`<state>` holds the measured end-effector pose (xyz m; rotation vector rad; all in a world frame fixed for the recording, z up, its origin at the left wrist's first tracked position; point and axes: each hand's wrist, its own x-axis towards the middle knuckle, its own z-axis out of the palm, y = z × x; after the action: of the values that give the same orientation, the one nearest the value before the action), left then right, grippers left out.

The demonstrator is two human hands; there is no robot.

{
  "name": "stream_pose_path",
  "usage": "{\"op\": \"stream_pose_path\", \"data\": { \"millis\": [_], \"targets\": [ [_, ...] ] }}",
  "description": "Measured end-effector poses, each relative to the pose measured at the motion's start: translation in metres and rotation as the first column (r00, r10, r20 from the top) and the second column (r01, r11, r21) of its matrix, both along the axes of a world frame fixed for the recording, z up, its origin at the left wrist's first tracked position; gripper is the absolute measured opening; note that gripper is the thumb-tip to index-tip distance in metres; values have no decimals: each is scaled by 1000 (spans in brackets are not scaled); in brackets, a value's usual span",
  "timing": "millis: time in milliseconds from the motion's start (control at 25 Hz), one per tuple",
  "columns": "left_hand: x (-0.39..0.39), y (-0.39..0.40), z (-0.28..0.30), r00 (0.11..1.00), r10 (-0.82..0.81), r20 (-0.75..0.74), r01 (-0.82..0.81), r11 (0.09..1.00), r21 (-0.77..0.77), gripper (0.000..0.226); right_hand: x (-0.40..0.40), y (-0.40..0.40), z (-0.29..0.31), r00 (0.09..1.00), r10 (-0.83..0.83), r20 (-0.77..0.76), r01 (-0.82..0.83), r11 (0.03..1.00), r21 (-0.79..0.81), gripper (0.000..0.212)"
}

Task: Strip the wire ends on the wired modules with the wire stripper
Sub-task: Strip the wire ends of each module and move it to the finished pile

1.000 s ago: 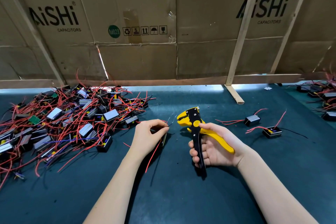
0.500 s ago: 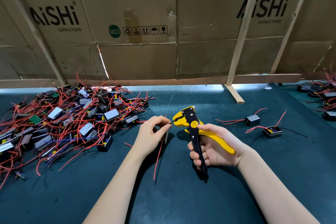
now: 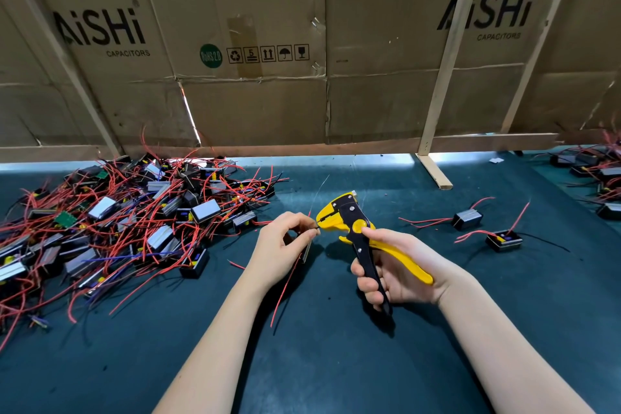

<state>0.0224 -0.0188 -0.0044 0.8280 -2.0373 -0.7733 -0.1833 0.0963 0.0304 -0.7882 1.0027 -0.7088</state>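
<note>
My right hand grips the yellow and black wire stripper by its handles, jaws pointing up and left. My left hand holds a small wired module, mostly hidden in the palm, and pinches its thin black wire, whose end reaches into the stripper's jaws. A red wire of the same module hangs below my left hand. A big heap of wired modules with red wires lies at the left on the dark mat.
Two single modules with red wires lie right of the stripper. More modules sit at the far right edge. A cardboard wall on wooden slats closes off the back of the mat.
My left hand has brought the black wire end rightward to the stripper's jaws, and the stripper has shifted slightly left to meet it. The dangling red wire has swung lower.
</note>
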Motion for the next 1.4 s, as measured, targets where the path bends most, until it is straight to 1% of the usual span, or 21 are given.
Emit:
{"op": "stream_pose_path", "data": {
  "millis": [80, 200, 280, 400, 480, 600, 680, 760, 840, 920, 1000, 1080, 1280, 1400],
  "targets": [
    [1, -1, -1, 1000, 0, -10, 0, 1000, 10, 7, 2, -1, -1, 1000, -22, -16, 22, 1000, 3, 54],
    [2, -2, -2, 1000, 18, -12, -18, 1000, 18, 5, 2, -4, -1, 985, -171, -28, 171, 985, 20, 55],
    [3, -2, -1, 999, 38, -7, -38, 999, 35, 6, 1, -5, 1, 974, -226, -29, 227, 973, 43, 56],
    [3, -1, 1, 1000, 3, -16, -2, 997, 80, 19, 1, -1, -1, 981, -191, -13, 191, 982, 5, 56],
    [3, -1, 0, 998, 4, -62, 3, 993, 119, 23, 3, 1, -2, 987, -161, 27, 161, 987, -13, 54],
    [2, -1, -2, 988, 49, -150, -13, 974, 227, 27, 2, 2, -1, 972, -215, 97, 212, 977, 38, 51],
    [2, -3, -2, 983, 31, -183, 15, 969, 247, 22, 1, 1, -1, 949, -281, 140, 271, 959, 85, 50],
    [1, -4, -2, 976, -32, -216, 85, 967, 242, 13, 1, 0, -1, 936, -313, 159, 298, 948, 112, 50],
    [0, -4, -1, 969, -75, -235, 134, 961, 244, 11, 1, -1, -1, 946, -285, 157, 270, 956, 113, 51],
    [-2, -3, -2, 971, -94, -221, 149, 957, 248, 10, -1, 0, 0, 971, -199, 134, 189, 978, 87, 51],
    [-3, -3, -3, 978, -83, -190, 131, 957, 258, 9, -2, 0, 0, 988, -102, 113, 97, 994, 49, 52],
    [-4, -3, -3, 984, -62, -168, 104, 960, 259, 9, -2, 0, 0, 995, -41, 96, 39, 999, 21, 53],
    [-5, -2, -2, 990, -67, -125, 95, 967, 237, 8, -2, 1, 2, 999, -3, 53, 3, 1000, 6, 53],
    [-6, 0, 0, 990, -70, -123, 98, 966, 241, 8, -1, 1, 3, 1000, 10, 23, -10, 1000, 1, 53]
  ]
}}
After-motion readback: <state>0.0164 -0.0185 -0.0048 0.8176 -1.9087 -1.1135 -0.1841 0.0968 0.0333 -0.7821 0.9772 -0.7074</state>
